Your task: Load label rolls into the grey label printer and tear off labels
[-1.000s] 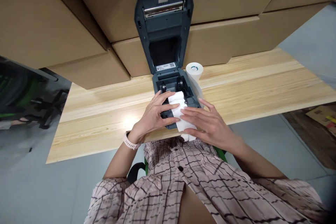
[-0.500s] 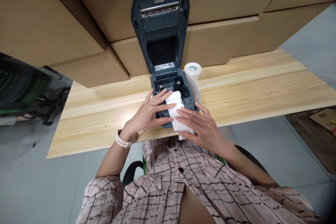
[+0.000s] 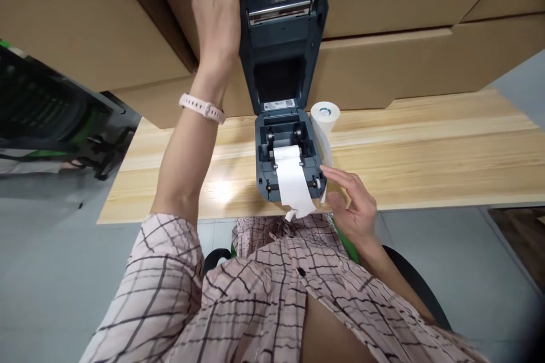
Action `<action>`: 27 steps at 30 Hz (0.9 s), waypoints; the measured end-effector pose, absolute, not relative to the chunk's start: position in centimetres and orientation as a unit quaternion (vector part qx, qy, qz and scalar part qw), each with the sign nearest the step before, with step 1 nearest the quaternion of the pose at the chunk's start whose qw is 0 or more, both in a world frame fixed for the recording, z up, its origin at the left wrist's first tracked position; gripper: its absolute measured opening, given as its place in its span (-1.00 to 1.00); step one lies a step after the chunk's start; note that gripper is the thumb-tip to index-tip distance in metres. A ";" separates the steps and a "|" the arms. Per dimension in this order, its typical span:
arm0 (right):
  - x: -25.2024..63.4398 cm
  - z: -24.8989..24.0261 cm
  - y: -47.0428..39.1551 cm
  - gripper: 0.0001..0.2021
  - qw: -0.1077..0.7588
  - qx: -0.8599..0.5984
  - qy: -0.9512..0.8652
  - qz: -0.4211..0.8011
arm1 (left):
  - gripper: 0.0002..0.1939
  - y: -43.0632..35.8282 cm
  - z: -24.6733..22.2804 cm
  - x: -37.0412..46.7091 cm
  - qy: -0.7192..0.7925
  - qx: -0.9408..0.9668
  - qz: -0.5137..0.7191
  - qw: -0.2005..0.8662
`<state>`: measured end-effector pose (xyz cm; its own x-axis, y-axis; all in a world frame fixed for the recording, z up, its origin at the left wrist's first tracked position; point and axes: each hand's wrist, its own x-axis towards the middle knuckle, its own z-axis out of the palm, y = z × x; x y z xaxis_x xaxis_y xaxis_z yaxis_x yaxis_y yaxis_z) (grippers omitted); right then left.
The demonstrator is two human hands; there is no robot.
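A dark grey label printer (image 3: 264, 173) stands on the table with its lid (image 3: 279, 39) raised. A white paper strip (image 3: 293, 184) lies through its bay and over the roller, its torn end hanging past the front. My left hand (image 3: 215, 22) is lifted beside the upper left of the lid, fingers stretched upward and apart; their tips are cut off by the frame's top. At the printer's front right corner is my right hand (image 3: 354, 204), fingers extended and holding nothing, fingertips close to the casing. Whether they touch it is unclear.
A white paper roll (image 3: 324, 116) stands right of the printer, with a loose length trailing forward along the casing. Large cardboard boxes (image 3: 383, 0) line the back of the wooden table (image 3: 426, 147). A dark chair (image 3: 413, 278) is beneath me.
My left hand has come off the paper strip and risen to beside the lid. The right hand has let the strip go and shifted right. The strip now lies uncovered.
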<state>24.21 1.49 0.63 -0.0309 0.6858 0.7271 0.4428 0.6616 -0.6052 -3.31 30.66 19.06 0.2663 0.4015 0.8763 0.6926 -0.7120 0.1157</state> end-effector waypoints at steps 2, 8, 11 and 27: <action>24.8 0.1 1.0 -0.64 0.571 -0.412 -0.702 0.104 | -0.07 31.3 19.5 -2.1 -0.476 -0.729 -0.470 -0.147; 26.1 -0.4 1.5 -0.64 0.642 -0.466 -0.587 0.162 | -0.55 19.6 16.1 0.1 -0.280 -0.777 -0.560 -0.066; 25.5 0.2 2.9 -0.58 0.682 -0.450 -0.550 0.175 | -0.75 11.2 11.6 0.3 -0.292 -0.791 -0.538 -0.014; 21.7 1.1 4.7 -0.49 0.503 -0.376 -0.773 0.088 | -0.55 3.4 1.0 0.8 -0.328 -0.800 -0.502 0.022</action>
<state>21.67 4.66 1.14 -0.2115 0.6699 0.7117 0.4935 0.7018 -0.5138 0.78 3.36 1.04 0.2810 0.5020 0.8179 0.5467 -0.7842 0.2935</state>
